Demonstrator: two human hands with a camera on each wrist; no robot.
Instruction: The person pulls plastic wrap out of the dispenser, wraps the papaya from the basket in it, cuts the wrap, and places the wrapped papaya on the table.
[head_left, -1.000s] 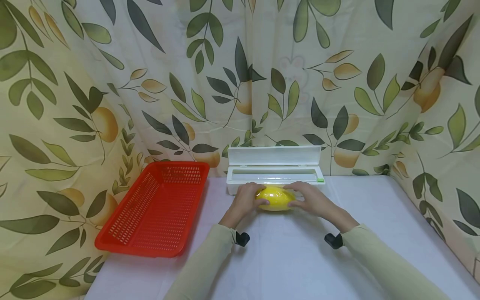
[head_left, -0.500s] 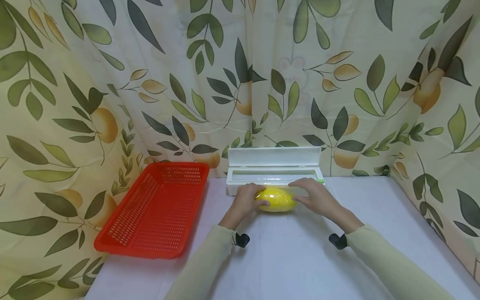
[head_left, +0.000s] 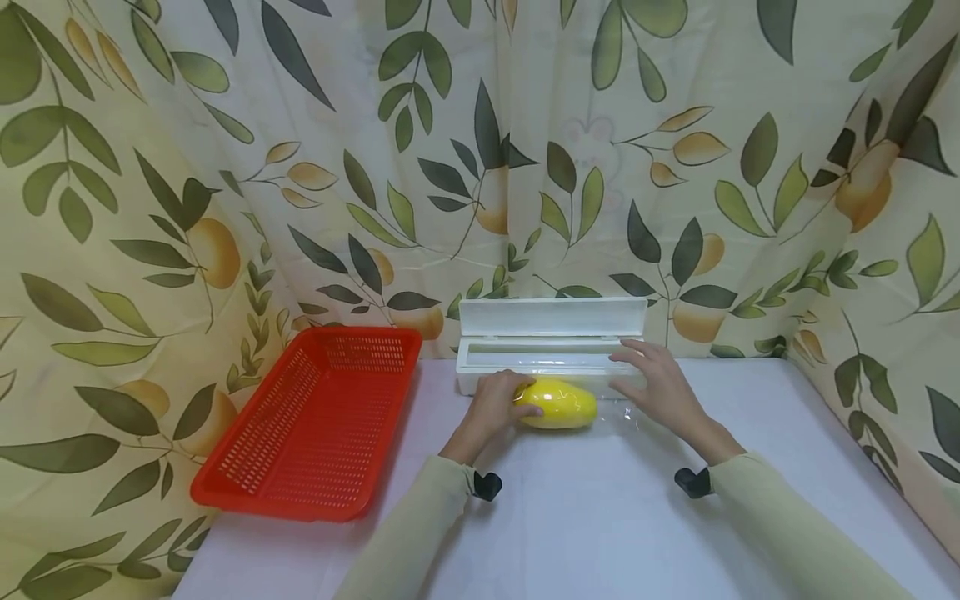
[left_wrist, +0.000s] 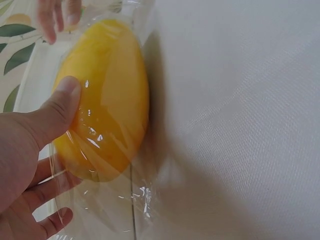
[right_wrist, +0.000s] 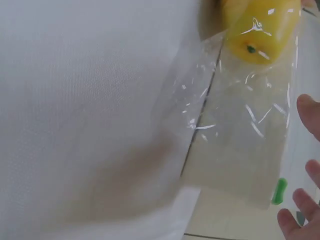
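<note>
A yellow oval fruit, wrapped in clear cling film, lies on the table in front of a white cling film box. My left hand holds the fruit's left end. In the left wrist view its thumb presses on the film-covered side, with the other fingers below. My right hand is apart from the fruit, fingers spread, near the box's right end. Loose film stretches from the fruit's right end below that hand. A small green spot marks this end in the right wrist view.
The box's lid stands raised at the back. A green slider sits at the box's right end. To the left is a red plastic basket. A leaf-patterned curtain surrounds the white table.
My right hand has let go of the fruit's right end and moved right and slightly up, its fingers spreading. The left hand has kept its hold on the fruit.
</note>
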